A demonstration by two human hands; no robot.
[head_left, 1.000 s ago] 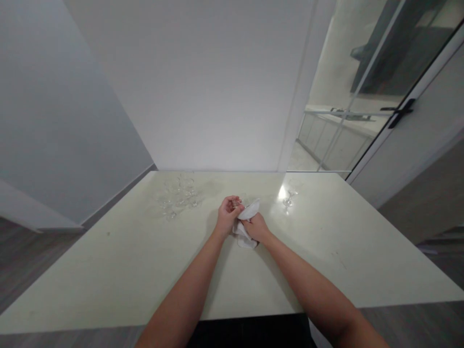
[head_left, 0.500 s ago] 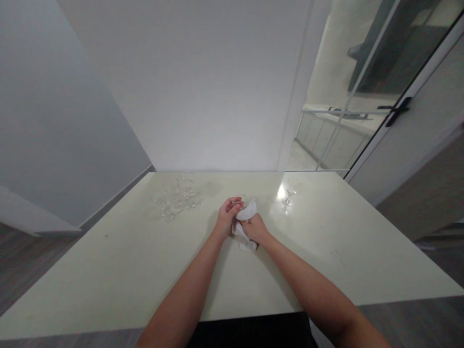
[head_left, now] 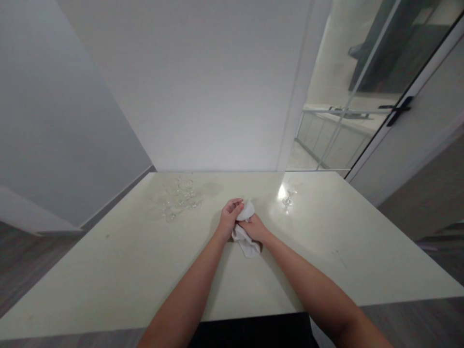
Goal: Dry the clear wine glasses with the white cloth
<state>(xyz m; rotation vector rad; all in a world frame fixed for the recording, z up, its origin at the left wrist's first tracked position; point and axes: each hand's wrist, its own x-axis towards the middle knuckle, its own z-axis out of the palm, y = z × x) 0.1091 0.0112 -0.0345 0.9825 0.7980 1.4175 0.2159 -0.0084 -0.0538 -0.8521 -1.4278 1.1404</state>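
Observation:
Over the middle of the table, my left hand curls round a clear glass, of which only a faint bit of rim shows past the fingertips. My right hand is closed on a white cloth. Part of the cloth stands up between the two hands against the glass, and the rest hangs below them. Most of the glass is hidden by fingers and cloth. My hands are close together, almost touching.
Several clear stemmed glasses stand grouped at the back left of the pale table. One more stemmed glass stands at the back right, near a bright reflection. A white wall rises behind the table; a glazed door is at right.
My right hand has shifted slightly left, toward my left hand. The cloth's lower end hangs a little further down, and less of the glass rim shows.

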